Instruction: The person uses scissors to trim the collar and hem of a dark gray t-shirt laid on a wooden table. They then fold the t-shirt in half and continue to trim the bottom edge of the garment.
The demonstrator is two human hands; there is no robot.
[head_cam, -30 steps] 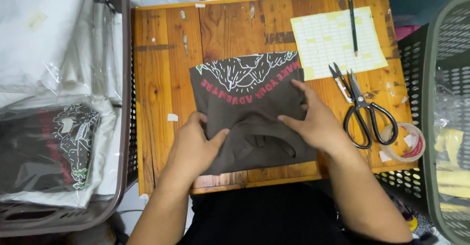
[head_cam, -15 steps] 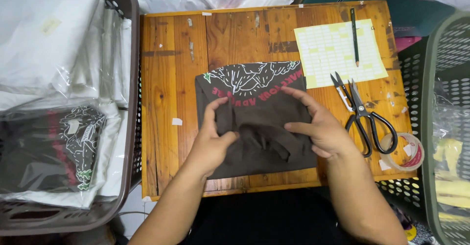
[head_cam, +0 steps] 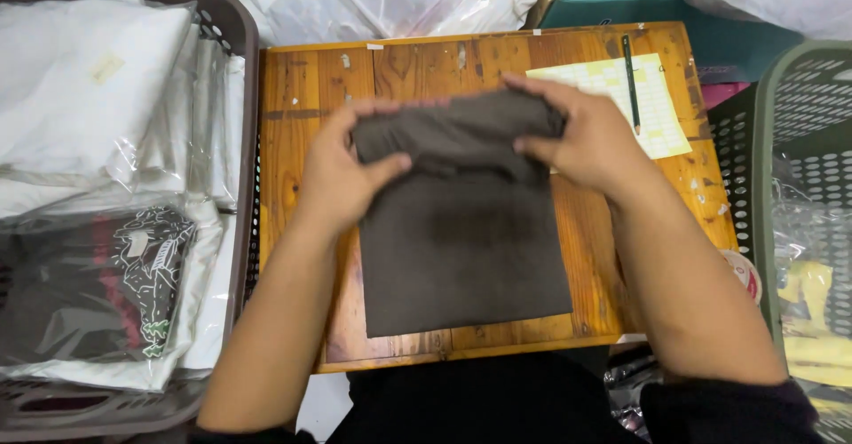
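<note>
Hands are both gripping the far folded edge of a dark grey-brown garment (head_cam: 466,257) that is lying flat across the middle of the wooden tabletop (head_cam: 302,89): left hand (head_cam: 342,178) is pinching the fold's left end with thumb over the cloth and fingers (head_cam: 390,107) curled behind, right hand (head_cam: 590,138) is clamping the right end the same way. A yellow sheet (head_cam: 652,107) with a black pen (head_cam: 631,84) on it is lying just beyond the right hand, a brown basket (head_cam: 232,31) of bagged clothes is standing to the left, and a green basket (head_cam: 781,98) is standing to the right.
</note>
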